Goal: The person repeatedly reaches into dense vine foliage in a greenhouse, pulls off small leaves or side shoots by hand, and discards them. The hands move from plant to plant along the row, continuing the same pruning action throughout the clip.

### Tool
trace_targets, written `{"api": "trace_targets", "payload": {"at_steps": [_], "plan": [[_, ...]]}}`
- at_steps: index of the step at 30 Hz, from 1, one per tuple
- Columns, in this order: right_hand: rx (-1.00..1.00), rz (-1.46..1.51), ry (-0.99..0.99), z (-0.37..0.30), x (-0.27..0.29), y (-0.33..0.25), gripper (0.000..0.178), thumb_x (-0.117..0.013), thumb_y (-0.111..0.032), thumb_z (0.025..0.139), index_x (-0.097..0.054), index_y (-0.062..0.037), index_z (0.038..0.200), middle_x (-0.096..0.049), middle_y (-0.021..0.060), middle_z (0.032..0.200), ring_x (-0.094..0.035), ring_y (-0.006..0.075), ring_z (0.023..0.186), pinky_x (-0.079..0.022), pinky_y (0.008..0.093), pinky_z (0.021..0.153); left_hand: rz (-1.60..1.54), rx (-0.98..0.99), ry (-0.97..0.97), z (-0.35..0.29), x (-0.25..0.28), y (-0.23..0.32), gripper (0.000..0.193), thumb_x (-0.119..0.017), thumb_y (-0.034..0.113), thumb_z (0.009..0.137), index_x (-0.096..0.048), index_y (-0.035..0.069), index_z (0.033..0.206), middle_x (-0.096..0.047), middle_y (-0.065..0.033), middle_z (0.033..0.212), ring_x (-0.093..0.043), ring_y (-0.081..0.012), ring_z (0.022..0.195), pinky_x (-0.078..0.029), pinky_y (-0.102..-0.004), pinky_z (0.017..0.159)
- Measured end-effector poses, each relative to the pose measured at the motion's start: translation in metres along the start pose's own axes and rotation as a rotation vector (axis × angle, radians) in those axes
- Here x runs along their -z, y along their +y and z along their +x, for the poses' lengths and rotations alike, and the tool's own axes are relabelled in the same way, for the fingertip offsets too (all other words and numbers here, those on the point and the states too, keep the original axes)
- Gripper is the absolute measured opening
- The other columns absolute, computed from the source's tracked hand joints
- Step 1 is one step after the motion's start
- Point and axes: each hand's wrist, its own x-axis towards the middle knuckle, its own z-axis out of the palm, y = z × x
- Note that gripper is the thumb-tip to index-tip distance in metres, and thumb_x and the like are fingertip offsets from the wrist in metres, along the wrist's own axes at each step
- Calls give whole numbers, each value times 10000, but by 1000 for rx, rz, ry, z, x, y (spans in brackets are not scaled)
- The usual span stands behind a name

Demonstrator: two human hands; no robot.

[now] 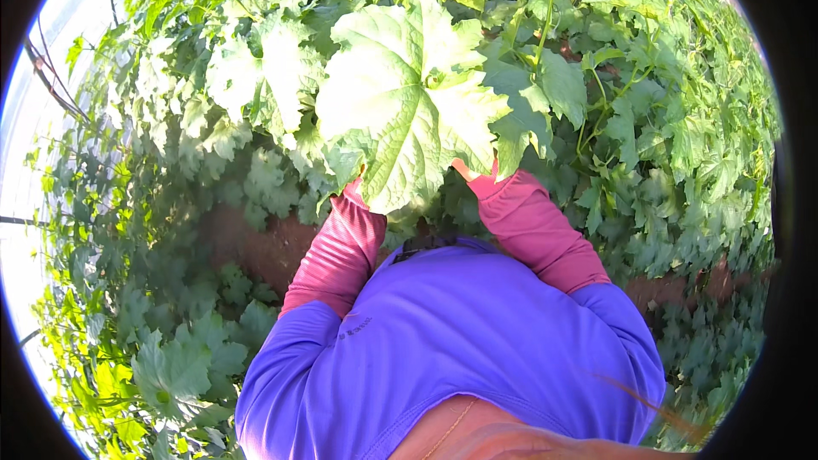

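Note:
A broad, sunlit green leaf (413, 106) with lobed edges spreads in front of me and covers most of both hands. Only a sliver of my left hand (354, 191) shows at the leaf's lower left edge; its fingers are hidden. Beyond the cuff of the other sleeve, a bit of my right hand (475, 176) appears at the lower right edge, its fingers mostly behind the foliage. Whether either hand grips a stem or leaf cannot be seen. Pink sleeves (341, 247) cover both forearms.
Dense leafy plants (673, 119) surround me, with upright stems (548, 13) ahead. Brown soil (260, 247) shows between rows on the left. Dark curved lines (55, 85) cross a bright pale sheet (21, 153) at the far left.

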Motion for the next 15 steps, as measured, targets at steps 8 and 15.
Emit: {"api": "trace_targets", "payload": {"at_steps": [8,15], "plan": [[248,-737,18,-1,14,23,275,-528,-163,884,-540,-29,1124,-584,69,1000,-568,167,917,-477,282,759,-114,78,30,2,-3,0,211,-516,205,920,-542,36,1043,-591,-74,966,-544,-156,805,-439,-284,729],[54,-727,-15,-13,-18,-35,268,-409,-184,923,-503,-35,1125,-536,71,1054,-520,176,958,-455,315,833,-219,169,30,10,-1,-2,207,-513,220,926,-551,36,1014,-596,-70,939,-544,-146,762,-441,-272,694]]}}
